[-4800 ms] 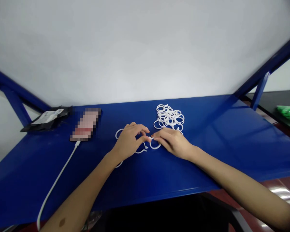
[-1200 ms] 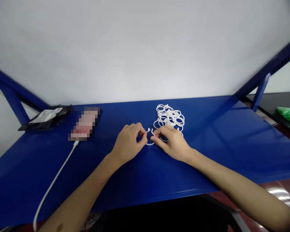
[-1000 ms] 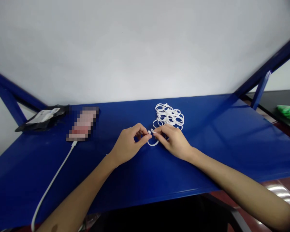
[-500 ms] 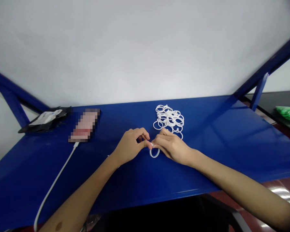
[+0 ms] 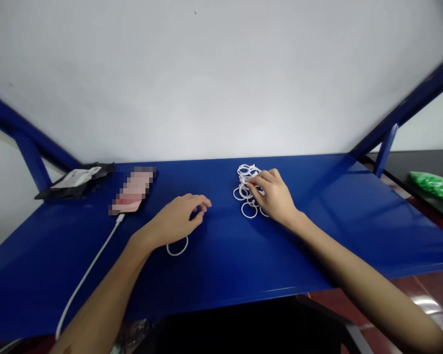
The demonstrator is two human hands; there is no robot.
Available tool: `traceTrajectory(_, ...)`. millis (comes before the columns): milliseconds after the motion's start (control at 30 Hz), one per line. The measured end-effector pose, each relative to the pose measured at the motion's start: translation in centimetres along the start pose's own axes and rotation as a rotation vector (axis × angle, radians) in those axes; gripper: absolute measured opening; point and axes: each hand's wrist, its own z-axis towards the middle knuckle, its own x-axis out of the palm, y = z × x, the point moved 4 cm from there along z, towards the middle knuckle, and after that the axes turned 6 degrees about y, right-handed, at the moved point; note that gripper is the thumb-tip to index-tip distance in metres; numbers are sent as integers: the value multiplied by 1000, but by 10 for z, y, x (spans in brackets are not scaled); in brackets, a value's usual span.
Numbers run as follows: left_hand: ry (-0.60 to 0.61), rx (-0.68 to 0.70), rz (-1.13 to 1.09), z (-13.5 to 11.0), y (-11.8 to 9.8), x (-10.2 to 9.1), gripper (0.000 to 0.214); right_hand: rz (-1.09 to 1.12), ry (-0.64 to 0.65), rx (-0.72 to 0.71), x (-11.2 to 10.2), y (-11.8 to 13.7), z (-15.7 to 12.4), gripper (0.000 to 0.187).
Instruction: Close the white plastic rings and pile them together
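A pile of thin white plastic rings [image 5: 251, 167], each with a small knob, lies towards the back of the blue table, right of the middle. My right hand [image 5: 273, 195] is over the pile, covering its right side, with thumb and fingertips closed on a white ring [image 5: 240, 191]. To the left, my left hand [image 5: 180, 216] hovers over the table, fingers loosely curved and thumb apart, holding nothing. Below its wrist lies another white ring [image 5: 177, 254], partly hidden by the hand.
A phone [image 5: 136, 189] with a blurred screen lies at the left, its white cable [image 5: 92, 265] running to the front edge. Behind it is a black plastic packet [image 5: 77, 179] with a white label. Blue frame bars rise at both sides. A green bag [image 5: 435, 187] rests on a dark surface at right.
My hands have parted from the ring they held together at the middle. The left moved left, where a ring now shows under it; the right moved up to the pile and gripped a ring.
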Motion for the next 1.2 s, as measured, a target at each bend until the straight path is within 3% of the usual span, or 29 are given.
traceTrajectory(200, 134, 12, 59, -40, 20, -10, 38, -162, 93, 31, 14, -19, 33, 24)
traceTrajectory(333, 174, 4, 57, -49, 23, -4, 19, -215, 39, 69, 13, -24, 33, 24)
traceTrajectory(400, 136, 1, 71, -45, 21, 0, 10, -198, 18, 58, 7, -21, 26, 25)
traceTrajectory(533, 44, -61, 52, -26, 13, 4, 14, -145, -1, -1, -2, -6, 9, 23)
traceTrajectory(667, -28, -113, -172, 4, -5, 7, 10, -31, -21, -96, -1, 17, -3, 19)
traceTrajectory(867, -114, -70, -469, 41, -21, 21, 13, 176, 126, -255, 8, 46, -16, 30)
traceTrajectory(1067, -116, -107, -736, 37, -15, 40, 23, 370, 105, -253, 7, 46, -21, 22)
traceTrajectory(1200, -180, 48, -858, 30, -14, 35, 31, 568, 77, -84, 10, 41, -23, 20)
